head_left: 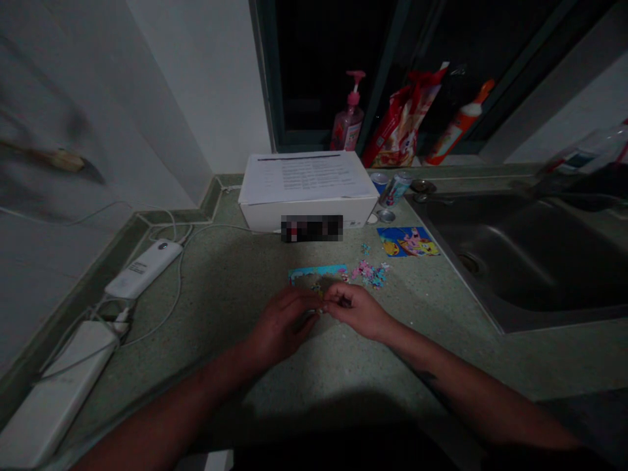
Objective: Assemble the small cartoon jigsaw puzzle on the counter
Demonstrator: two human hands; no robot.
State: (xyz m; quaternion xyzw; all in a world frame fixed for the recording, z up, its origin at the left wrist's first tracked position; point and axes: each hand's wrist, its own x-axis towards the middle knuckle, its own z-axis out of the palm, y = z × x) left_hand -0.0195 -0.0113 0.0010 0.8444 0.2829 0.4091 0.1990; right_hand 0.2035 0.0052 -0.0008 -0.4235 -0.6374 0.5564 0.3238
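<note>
Over the counter my left hand (pixel 284 320) and my right hand (pixel 358 311) meet at the fingertips. Both are closed in a pinch on small jigsaw puzzle pieces (pixel 321 311), largely covered by the fingers. Just beyond them lies a joined strip of light-blue puzzle border (pixel 318 269), its lower part hidden behind my left hand. A loose pile of pink and blue puzzle pieces (pixel 370 271) is spread to the right of the strip. Farther right, a blue picture card (pixel 409 242) with pink and yellow cartoon figures rests near the sink.
A white box (pixel 307 186) with a printed sheet on top stands at the back. At left are a white power bank (pixel 144 268), cables and a white power strip (pixel 63 379). The metal sink (pixel 490 314) is at right. A pump bottle (pixel 348 124) stands by the window.
</note>
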